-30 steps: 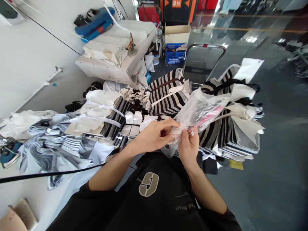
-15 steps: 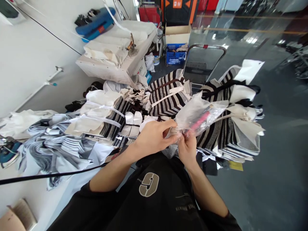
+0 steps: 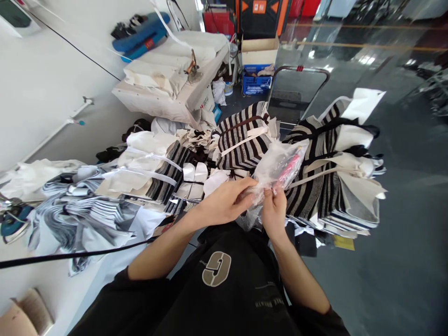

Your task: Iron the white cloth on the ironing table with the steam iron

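Pinching a clear plastic bag (image 3: 276, 168) between the fingertips of the right hand (image 3: 275, 212); curling the left hand (image 3: 224, 200) around its crumpled lower end; gripping light, soft, slippery film, safest at that gathered end; holding it just beside a stack of striped knit fabric (image 3: 332, 191).

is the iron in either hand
No, the clothes iron sits off to the left; the left hand and right hand hold a clear plastic bag.

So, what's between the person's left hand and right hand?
In the head view, a crumpled clear plastic bag lies between the left hand and the right hand. Both hands pinch it, and a pink item shows inside.
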Available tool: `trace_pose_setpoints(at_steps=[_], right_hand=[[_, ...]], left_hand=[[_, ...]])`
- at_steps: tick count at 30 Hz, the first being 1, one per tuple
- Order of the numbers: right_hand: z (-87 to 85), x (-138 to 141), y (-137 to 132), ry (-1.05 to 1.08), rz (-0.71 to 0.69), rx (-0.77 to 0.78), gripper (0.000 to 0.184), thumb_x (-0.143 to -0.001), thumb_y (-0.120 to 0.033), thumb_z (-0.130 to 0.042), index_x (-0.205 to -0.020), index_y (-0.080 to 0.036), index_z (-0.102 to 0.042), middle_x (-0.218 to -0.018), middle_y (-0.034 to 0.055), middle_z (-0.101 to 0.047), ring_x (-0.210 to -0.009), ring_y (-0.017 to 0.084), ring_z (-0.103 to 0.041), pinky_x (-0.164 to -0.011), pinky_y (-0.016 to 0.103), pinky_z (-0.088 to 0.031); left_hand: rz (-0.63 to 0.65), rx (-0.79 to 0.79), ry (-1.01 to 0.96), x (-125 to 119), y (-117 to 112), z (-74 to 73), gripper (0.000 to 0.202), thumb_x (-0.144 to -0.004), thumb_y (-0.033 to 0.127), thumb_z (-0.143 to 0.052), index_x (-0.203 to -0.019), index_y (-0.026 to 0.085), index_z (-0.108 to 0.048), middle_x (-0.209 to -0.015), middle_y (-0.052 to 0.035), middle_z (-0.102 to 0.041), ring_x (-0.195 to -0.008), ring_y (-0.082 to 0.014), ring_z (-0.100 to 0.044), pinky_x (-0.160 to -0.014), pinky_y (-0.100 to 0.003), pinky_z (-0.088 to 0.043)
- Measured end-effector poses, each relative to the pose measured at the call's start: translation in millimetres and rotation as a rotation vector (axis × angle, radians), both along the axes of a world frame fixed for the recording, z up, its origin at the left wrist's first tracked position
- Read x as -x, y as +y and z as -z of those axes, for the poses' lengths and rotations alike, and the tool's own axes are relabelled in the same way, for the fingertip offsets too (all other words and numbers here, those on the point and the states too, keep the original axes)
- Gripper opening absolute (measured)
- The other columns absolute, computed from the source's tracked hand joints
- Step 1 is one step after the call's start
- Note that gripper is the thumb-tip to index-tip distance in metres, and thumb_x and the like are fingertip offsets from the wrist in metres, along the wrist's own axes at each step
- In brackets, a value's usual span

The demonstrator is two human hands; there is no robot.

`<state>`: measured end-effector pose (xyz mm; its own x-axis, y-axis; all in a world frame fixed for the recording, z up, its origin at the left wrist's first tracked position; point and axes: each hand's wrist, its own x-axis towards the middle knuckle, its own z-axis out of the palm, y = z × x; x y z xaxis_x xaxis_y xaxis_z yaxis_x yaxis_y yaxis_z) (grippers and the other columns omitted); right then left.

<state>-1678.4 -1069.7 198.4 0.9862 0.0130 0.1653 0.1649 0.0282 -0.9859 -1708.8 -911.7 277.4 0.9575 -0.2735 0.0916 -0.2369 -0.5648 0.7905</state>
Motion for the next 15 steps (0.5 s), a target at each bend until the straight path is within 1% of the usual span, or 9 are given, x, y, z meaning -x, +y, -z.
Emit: trace_pose_setpoints(at_steps=[2,4,5,7,9,10,12,15], right_hand=[[2.9,-1.6,-0.7,0.037,0.007,-0.001,0.025,-0.094,-0.046,-0.062,-0.092,-0.021,-0.064,-0.092,0.0031,-0.071,-0.087,0.021,-0.066,-0.084,0.036,-0.054],[6.6,-3.2,-0.3,0.078,0.017,-0.022,0.027,-0.093,-0.047,-0.064,-0.093,-0.02,-0.064,-0.089,0.002,-0.071,-0.083,0.019,-0.065,-0.08,0.034,-0.053],[8.4,-3.9,0.5,0.107,0.009,-0.057,0.028,-0.092,-0.048,-0.065,-0.095,-0.02,-0.065,-0.088,0.0014,-0.07,-0.081,0.018,-0.065,-0.079,0.033,-0.053],[11.1,-5.3,3.1,0.181,-0.029,-0.176,0.031,-0.09,-0.049,-0.068,-0.099,-0.02,-0.066,-0.09,0.0012,-0.071,-0.083,0.018,-0.065,-0.08,0.033,-0.053],[11.4,-6.4,6.3,0.267,-0.072,-0.305,0.034,-0.086,-0.051,-0.072,-0.099,-0.02,-0.066,-0.091,0.0012,-0.072,-0.085,0.018,-0.066,-0.08,0.032,-0.054],[10.7,-6.9,7.7,0.307,-0.081,-0.356,0.035,-0.084,-0.051,-0.074,-0.097,-0.02,-0.066,-0.09,0.0009,-0.071,-0.085,0.018,-0.066,-0.08,0.032,-0.055],[8.3,-7.5,9.6,0.366,-0.085,-0.429,0.036,-0.078,-0.051,-0.079,-0.093,-0.02,-0.066,-0.086,-0.0001,-0.071,-0.082,0.018,-0.067,-0.079,0.033,-0.056],[6.3,-7.5,10.2,0.417,-0.072,-0.511,0.039,-0.071,-0.048,-0.084,-0.094,-0.021,-0.068,-0.088,0.0003,-0.073,-0.083,0.017,-0.069,-0.082,0.034,-0.058]], left_hand=[[-0.003,0.041,0.04,2.3,1.0,3.1,0.022,-0.098,0.021,-0.046,-0.118,0.018,-0.055,-0.074,0.0031,-0.058,-0.063,-0.0121,-0.053,-0.061,-0.027,-0.041],[-0.026,0.126,0.051,3.7,0.6,9.3,0.025,-0.1,0.021,-0.044,-0.124,0.019,-0.051,-0.075,0.0034,-0.06,-0.06,-0.0111,-0.054,-0.059,-0.025,-0.043],[-0.029,0.183,0.045,3.9,0.0,13.0,0.026,-0.102,0.023,-0.044,-0.127,0.019,-0.049,-0.077,0.0033,-0.06,-0.058,-0.0104,-0.054,-0.058,-0.025,-0.044],[-0.006,0.287,0.014,3.1,-1.0,20.0,0.028,-0.104,0.026,-0.044,-0.131,0.021,-0.048,-0.083,0.0014,-0.064,-0.057,-0.0094,-0.056,-0.056,-0.024,-0.046],[0.057,0.32,-0.031,1.2,-0.2,24.6,0.027,-0.105,0.026,-0.043,-0.129,0.021,-0.054,-0.094,-0.0024,-0.068,-0.059,-0.0088,-0.06,-0.06,-0.024,-0.049],[0.088,0.3,-0.056,0.1,1.2,25.7,0.026,-0.105,0.025,-0.043,-0.126,0.021,-0.057,-0.099,-0.0044,-0.07,-0.063,-0.0092,-0.063,-0.063,-0.025,-0.051],[0.116,0.208,-0.094,-1.7,5.8,26.3,0.024,-0.104,0.023,-0.044,-0.12,0.02,-0.062,-0.106,-0.007,-0.072,-0.075,-0.0119,-0.069,-0.072,-0.027,-0.054],[0.083,0.05,-0.093,-2.5,14.8,27.2,0.022,-0.1,0.021,-0.051,-0.119,0.02,-0.062,-0.107,-0.0073,-0.073,-0.092,-0.0166,-0.071,-0.081,-0.029,-0.055]])
